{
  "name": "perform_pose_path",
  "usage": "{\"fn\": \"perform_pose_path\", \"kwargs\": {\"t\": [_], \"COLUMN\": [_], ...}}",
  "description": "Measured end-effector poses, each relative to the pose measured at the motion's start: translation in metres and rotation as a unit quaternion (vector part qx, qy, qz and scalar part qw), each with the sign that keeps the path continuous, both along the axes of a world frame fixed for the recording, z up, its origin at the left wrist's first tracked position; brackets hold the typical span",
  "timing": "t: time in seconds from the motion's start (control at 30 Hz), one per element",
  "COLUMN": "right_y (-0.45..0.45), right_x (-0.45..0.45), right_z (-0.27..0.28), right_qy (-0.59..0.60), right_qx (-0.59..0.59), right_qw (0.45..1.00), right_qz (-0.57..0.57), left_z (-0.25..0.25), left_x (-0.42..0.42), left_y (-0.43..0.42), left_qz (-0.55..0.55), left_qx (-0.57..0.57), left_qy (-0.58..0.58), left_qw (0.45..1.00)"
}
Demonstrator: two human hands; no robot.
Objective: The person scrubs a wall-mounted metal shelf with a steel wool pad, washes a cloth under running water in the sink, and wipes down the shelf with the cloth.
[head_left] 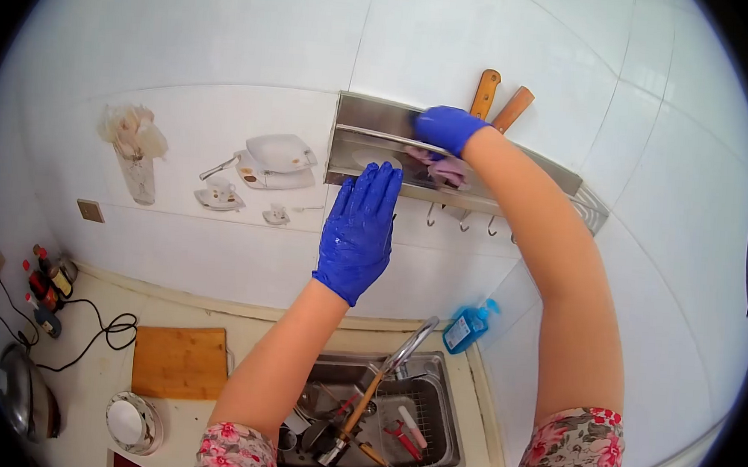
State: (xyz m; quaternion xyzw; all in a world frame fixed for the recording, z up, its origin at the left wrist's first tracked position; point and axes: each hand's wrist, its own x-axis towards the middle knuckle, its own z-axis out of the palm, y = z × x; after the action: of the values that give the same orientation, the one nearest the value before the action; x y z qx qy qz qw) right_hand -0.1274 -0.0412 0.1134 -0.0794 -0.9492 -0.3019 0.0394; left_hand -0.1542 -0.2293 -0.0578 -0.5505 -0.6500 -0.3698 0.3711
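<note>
Your right hand (451,129), in a blue glove, reaches over the front rail of the steel wall rack (373,114), knuckles up. Its fingertips are hidden, so you cannot tell whether they are clamped on the pink cloth (443,169) bunched just below them inside the rack. Your left hand (356,241), gloved in the same wet-looking blue, holds nothing: its back faces you, the fingers point straight up almost side by side, and the tips overlap the rack's lower front edge; whether they touch it is unclear.

Just behind your right wrist, two wooden knife handles (485,93) lean outward above the rack. A row of metal hooks (431,216) hangs along its underside.

Below your arms, the steel sink (424,367) holds a jumble of utensils, with a long wooden handle (366,406) slanting across and a red peeler (406,439) lying in the right part. The curved faucet (410,343) rises at the back, and a blue pump bottle (467,329) stands near its right corner.

Farther left on the counter (252,337), you have a wooden cutting board (179,363), stacked dishes (131,422) in front of it, and dark bottles (43,286) by the wall.
</note>
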Motion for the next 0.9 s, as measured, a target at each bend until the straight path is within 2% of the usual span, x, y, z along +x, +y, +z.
{"fn": "perform_pose_path", "kwargs": {"t": [0.03, 0.13, 0.2, 0.3, 0.37, 0.43, 0.47, 0.57, 0.63, 0.7, 0.73, 0.77, 0.83, 0.9], "right_y": [0.005, 0.008, 0.001, -0.005, -0.071, -0.079, -0.061, -0.062, -0.053, -0.046, -0.041, -0.039, -0.042, -0.048], "right_x": [0.008, 0.015, 0.009, -0.03, -0.024, -0.049, -0.076, -0.075, -0.069, -0.059, -0.061, -0.062, -0.06, -0.06], "right_z": [0.001, 0.003, 0.001, -0.006, 0.009, 0.007, -0.005, -0.002, -0.002, 0.0, -0.003, -0.004, -0.006, -0.006], "right_qy": [-0.023, -0.033, -0.003, 0.025, -0.038, -0.023, 0.065, 0.033, 0.059, 0.014, 0.04, 0.04, -0.01, -0.032], "right_qx": [0.013, -0.015, -0.037, -0.032, -0.085, -0.107, -0.124, -0.104, -0.13, -0.109, -0.175, -0.176, -0.287, -0.287], "right_qw": [0.997, 0.991, 0.998, 0.999, 0.994, 0.994, 0.984, 0.988, 0.982, 0.991, 0.981, 0.981, 0.948, 0.949], "right_qz": [-0.076, -0.132, -0.049, 0.001, -0.056, 0.016, 0.111, 0.11, 0.121, 0.072, 0.073, 0.074, 0.134, 0.127], "left_z": [-0.001, -0.002, -0.003, -0.004, -0.003, -0.002, -0.002, -0.006, -0.004, -0.006, -0.007, -0.007, -0.008, -0.012], "left_x": [0.0, 0.001, 0.0, 0.001, 0.0, 0.0, -0.001, -0.003, -0.003, -0.004, -0.004, -0.002, 0.003, 0.006], "left_y": [-0.001, 0.001, 0.004, 0.004, 0.002, 0.0, 0.001, 0.001, 0.0, 0.003, 0.003, 0.001, -0.004, -0.012], "left_qz": [-0.005, -0.008, -0.008, -0.004, 0.001, -0.001, 0.0, -0.008, 0.007, 0.008, 0.007, 0.008, 0.049, 0.065], "left_qx": [0.006, 0.014, 0.017, 0.012, 0.006, 0.004, 0.003, 0.001, -0.002, -0.005, -0.007, -0.008, -0.019, -0.035], "left_qy": [0.0, -0.004, -0.004, -0.003, 0.003, 0.0, 0.002, -0.005, 0.001, -0.002, -0.004, -0.004, -0.021, -0.026], "left_qw": [1.0, 1.0, 1.0, 1.0, 1.0, 1.0, 1.0, 1.0, 1.0, 1.0, 1.0, 1.0, 0.998, 0.997]}}
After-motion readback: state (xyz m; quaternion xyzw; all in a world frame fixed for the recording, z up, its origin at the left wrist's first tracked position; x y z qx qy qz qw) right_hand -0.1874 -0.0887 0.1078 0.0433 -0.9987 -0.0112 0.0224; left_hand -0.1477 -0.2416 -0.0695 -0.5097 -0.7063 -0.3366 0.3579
